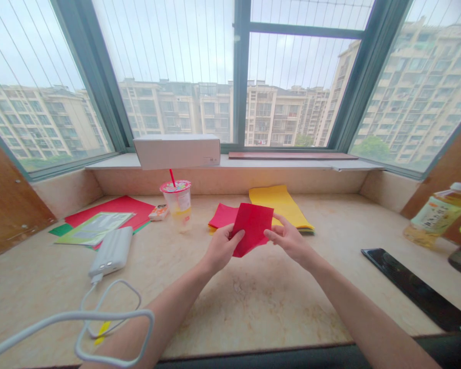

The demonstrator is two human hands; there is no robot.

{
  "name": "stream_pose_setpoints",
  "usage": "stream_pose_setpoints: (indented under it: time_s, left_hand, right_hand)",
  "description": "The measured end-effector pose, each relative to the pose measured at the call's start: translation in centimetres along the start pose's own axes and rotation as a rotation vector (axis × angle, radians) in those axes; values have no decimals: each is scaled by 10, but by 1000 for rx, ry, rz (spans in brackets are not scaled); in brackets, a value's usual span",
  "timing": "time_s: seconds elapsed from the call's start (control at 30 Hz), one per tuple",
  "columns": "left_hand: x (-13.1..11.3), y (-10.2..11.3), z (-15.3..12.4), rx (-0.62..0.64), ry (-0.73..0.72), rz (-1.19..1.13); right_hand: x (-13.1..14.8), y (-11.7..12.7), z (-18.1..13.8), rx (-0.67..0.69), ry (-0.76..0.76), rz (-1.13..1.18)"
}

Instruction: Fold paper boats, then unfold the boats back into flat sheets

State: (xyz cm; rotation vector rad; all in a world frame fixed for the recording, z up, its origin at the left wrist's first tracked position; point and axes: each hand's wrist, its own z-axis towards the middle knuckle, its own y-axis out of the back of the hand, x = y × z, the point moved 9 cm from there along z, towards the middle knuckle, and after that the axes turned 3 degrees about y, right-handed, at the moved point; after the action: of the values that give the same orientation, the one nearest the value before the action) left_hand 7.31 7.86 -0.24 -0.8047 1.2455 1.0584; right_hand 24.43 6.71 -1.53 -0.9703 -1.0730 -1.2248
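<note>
A folded red paper is held up above the beige stone counter, between both my hands. My left hand pinches its lower left edge, thumb on top. My right hand grips its right edge with thumb and fingers closed on it. Behind the red paper lie a pink sheet and a stack of yellow sheets on the counter.
A plastic cup with a red straw stands left of the papers. A white power bank with a looping cable, red and green sheets, a white box on the sill, a bottle and a dark phone lie around.
</note>
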Motion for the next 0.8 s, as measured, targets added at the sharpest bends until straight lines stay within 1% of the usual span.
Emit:
stream_pose_setpoints:
  time_s: [0.07, 0.13, 0.17, 0.23, 0.37, 0.43, 0.53, 0.63, 0.7, 0.8]
  left_hand:
    - [-4, 7, 1, -95, -30, -34]
    - [-5, 10, 0, -135, -36, -76]
    - [-5, 10, 0, -137, -32, -98]
    - [-4, 6, -1, -106, -21, -142]
    - [5, -8, -3, 27, 63, -180]
    - [13, -13, -5, 60, 130, -186]
    - [17, -14, -8, 36, 194, -221]
    - [13, -11, -10, -18, 207, -256]
    - [11, -9, -10, -46, 205, -296]
    - [12, -9, -9, -61, 210, -358]
  right_hand:
    - [-7, -11, -2, 102, -49, -40]
    - [-11, -21, -4, 174, -68, -60]
    - [-12, -22, -4, 176, -64, -66]
    - [-10, -17, -2, 105, -44, -60]
    - [-3, 8, 1, -118, 15, -44]
    - [2, 12, 0, -164, 67, -112]
    - [11, 6, -4, -156, 144, -184]
    - [18, -5, -8, -103, 200, -145]
    - [19, -11, -10, -72, 210, -130]
    - [20, -14, -11, -73, 211, -125]
